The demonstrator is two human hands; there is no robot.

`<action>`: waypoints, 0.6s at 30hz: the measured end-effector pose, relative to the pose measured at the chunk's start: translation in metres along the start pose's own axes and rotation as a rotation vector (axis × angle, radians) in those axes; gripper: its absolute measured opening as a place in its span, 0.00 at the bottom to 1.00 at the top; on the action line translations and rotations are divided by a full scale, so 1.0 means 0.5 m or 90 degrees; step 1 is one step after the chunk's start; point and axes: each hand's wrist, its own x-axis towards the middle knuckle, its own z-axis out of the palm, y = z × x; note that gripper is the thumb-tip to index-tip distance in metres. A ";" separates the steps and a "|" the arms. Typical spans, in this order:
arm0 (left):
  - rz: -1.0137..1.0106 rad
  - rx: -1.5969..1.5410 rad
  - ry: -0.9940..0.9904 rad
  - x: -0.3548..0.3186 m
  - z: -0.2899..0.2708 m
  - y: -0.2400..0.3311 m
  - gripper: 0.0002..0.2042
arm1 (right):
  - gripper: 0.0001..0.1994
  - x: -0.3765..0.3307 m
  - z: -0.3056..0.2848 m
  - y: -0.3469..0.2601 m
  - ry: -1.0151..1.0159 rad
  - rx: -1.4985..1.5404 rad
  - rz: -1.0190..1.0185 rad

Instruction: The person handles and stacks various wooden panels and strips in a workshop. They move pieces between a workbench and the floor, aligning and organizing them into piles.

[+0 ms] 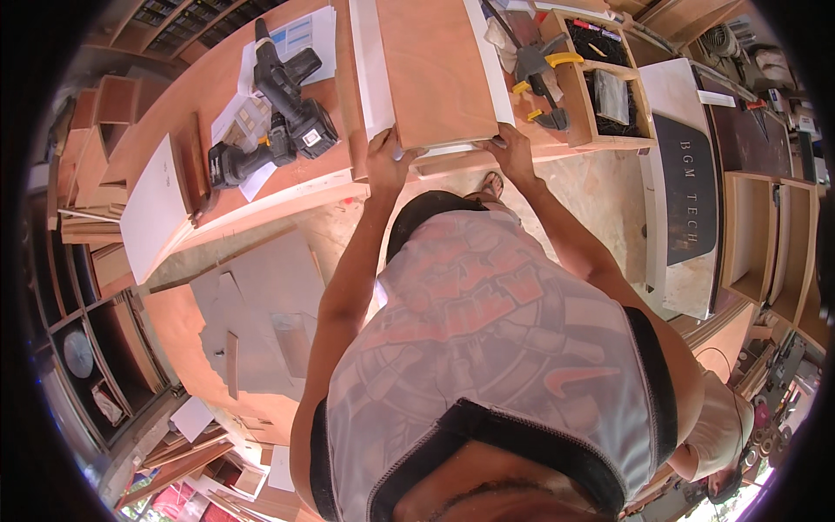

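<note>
A long wooden panel (442,74) lies on the workbench (287,193), its near end at the bench's front edge. White strips (372,65) run along both its long sides. My left hand (387,161) grips the panel's near left corner, fingers curled at the edge. At the near right corner, my right hand (513,152) holds the panel the same way, its fingertips bent over the edge. Between my hands, a pale strip shows beneath the panel's end. The undersides of my fingers are hidden.
Two black cordless power tools (300,117) lie on papers to the left. Bar clamps (539,74) with yellow parts and a divided wooden box (600,87) of dark screws sit right. Sheet offcuts (252,304) lie lower left. Another person (718,426) is at lower right.
</note>
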 end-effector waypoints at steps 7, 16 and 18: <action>-0.005 -0.015 -0.012 -0.003 -0.007 -0.001 0.32 | 0.18 -0.004 -0.002 -0.020 0.030 0.004 -0.050; 0.008 -0.040 0.022 -0.016 0.001 -0.014 0.30 | 0.12 -0.021 0.037 0.016 0.110 0.003 -0.055; 0.009 -0.044 0.028 -0.016 -0.002 -0.009 0.30 | 0.12 -0.019 0.039 0.019 0.120 0.005 -0.034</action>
